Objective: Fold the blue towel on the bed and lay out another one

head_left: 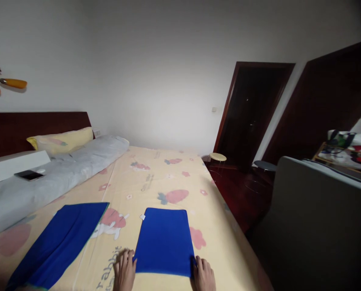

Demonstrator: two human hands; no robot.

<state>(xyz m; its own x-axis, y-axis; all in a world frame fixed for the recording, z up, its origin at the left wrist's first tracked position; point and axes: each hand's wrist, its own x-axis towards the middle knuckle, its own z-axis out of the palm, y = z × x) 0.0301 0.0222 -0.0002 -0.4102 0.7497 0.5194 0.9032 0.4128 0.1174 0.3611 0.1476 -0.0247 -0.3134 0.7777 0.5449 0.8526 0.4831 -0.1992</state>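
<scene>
A folded blue cloth (164,240) lies flat on the yellow strawberry-print bedsheet (168,178) right in front of me. My left hand (124,270) grips its near left corner. My right hand (203,275) grips its near right corner. A small white tag sticks out at the cloth's far left corner. A second blue cloth (59,242), longer and with a green edge, lies spread on the sheet to the left, away from both hands.
A grey rolled duvet (55,173) and a yellow pillow (62,141) lie along the dark headboard at left, with a phone (29,175) by a white box. A grey chair back (313,218) stands right of the bed. A stool (218,157) and dark doors are beyond.
</scene>
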